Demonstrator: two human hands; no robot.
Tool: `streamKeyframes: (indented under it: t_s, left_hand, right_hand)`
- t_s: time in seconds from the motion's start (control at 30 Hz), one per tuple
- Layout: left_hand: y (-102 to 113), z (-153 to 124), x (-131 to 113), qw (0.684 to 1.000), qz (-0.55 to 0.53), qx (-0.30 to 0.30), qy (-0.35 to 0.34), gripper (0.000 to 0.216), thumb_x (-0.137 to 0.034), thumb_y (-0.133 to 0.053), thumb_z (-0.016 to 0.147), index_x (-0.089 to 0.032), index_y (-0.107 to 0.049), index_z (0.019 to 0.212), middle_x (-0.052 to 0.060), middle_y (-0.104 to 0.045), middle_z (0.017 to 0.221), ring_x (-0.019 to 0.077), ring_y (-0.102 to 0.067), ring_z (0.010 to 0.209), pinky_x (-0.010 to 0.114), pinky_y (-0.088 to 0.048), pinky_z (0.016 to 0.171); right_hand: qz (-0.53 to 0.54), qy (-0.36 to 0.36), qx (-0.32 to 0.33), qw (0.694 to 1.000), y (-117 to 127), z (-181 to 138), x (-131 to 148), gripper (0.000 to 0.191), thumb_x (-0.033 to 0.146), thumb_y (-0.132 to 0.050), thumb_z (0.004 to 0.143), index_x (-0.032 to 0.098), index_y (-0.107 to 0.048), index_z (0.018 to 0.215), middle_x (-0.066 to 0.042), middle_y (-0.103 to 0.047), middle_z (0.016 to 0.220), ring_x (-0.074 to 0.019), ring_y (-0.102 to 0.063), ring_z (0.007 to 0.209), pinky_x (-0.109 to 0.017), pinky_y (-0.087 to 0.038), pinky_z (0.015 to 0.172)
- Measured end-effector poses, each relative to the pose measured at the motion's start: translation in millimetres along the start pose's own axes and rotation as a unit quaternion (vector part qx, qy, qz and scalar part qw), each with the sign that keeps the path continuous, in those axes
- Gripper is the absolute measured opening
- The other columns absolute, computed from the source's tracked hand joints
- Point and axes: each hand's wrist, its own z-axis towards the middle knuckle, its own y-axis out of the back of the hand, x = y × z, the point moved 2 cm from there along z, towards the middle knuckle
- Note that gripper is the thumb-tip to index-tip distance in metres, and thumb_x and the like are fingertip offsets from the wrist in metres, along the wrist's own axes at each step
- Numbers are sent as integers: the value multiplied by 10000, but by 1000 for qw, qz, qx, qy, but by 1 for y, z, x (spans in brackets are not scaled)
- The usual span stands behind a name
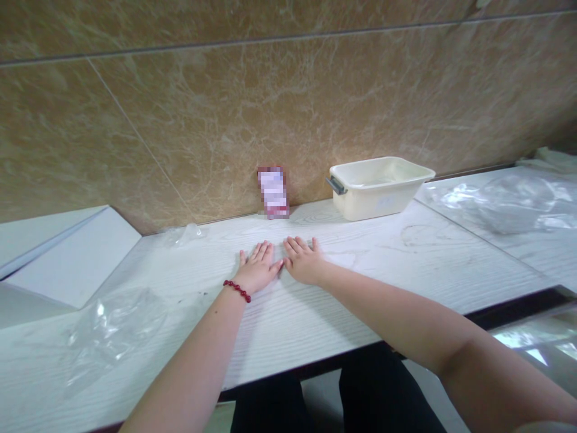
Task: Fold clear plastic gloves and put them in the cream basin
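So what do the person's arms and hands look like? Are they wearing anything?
The left hand and right hand have no gloves on, and no rings show. Around the wrist of the left arm is a bracelet of round, dark red beads. The right arm has no bracelet. No sleeves cover the forearms.

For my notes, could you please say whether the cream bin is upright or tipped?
Upright: the cream bin rests on its base, its open rim facing up.
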Motion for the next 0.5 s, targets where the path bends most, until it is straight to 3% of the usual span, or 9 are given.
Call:
streamKeyframes:
  t_s: [0.27, 0.4, 0.5]
  left_hand:
    - [2, -1, -1, 1000, -13, -3, -1, 624, -514, -145, 788, -157, -161, 1298, 64, -99, 1365, 226, -90, 1242, 536, -50, 945]
    - [0, 0, -1, 1000, -15, -8, -7, 619, -513, -163, 786, -165, -165, 1297, 63, -104, 1364, 235, -97, 1240, 552, -46, 935]
    - [0, 0, 0, 1000, -15, -9, -7, 633, -529, -146, 780, -165, -158, 1298, 58, -103, 1365, 238, -92, 1241, 560, -52, 930]
  right_hand:
    - [19, -3, -4, 1000, -3, 1, -1, 518, 370, -215, 809, 158, -230, 1281, -54, -200, 1341, -231, -163, 1214, -564, -47, 918]
    - [38, -45, -51, 997, 9, 12, -19, 489, 353, -238, 821, 134, -271, 1257, -116, -307, 1289, -218, -250, 1174, -458, -172, 928]
    - [40, -78, -66, 994, 20, 22, -39, 398, 313, -255, 826, 147, -440, 1136, -132, -466, 1128, -209, -373, 1075, -363, -265, 883]
